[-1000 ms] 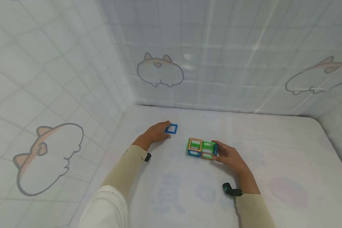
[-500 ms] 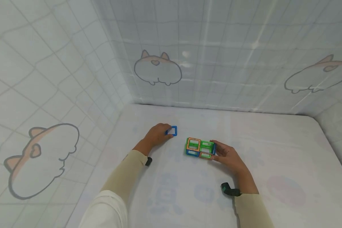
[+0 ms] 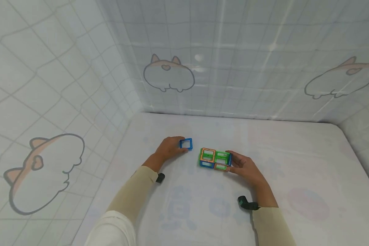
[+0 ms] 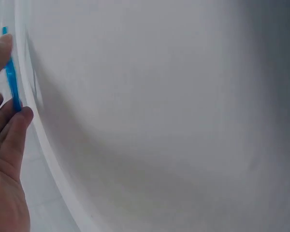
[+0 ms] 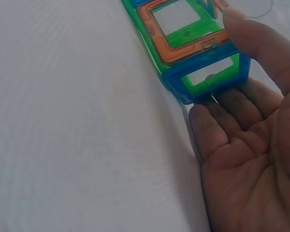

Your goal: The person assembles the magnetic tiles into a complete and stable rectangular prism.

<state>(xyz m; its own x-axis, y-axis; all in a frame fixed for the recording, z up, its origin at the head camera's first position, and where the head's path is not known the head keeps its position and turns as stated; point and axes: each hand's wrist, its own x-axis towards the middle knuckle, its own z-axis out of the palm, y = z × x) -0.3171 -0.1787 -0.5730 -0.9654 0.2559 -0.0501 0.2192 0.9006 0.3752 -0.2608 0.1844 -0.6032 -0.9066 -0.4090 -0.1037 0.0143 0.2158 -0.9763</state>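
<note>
My left hand [image 3: 169, 149] pinches a blue square magnetic tile [image 3: 191, 144] between thumb and fingers, just left of the block structure. In the left wrist view the tile [image 4: 12, 84] shows edge-on. A structure of magnetic tiles [image 3: 214, 160], with green, orange and blue square frames, sits on the white surface. Its left half has an orange frame on top; the right half looks open above. My right hand [image 3: 247, 169] holds the structure's right end, thumb at the near side and fingers at the far side. A blue end tile [image 5: 208, 77] faces the palm in the right wrist view.
The white covered table [image 3: 295, 164] carries faint printed patterns. Grid-patterned fabric walls stand at the left [image 3: 58, 102], back [image 3: 233, 68] and right, with cartoon animal outlines. Small black devices are strapped at both wrists.
My left hand has moved the blue tile slightly toward me and nearer to the structure, turning it a little. The right hand keeps its grip on the structure almost unmoved.
</note>
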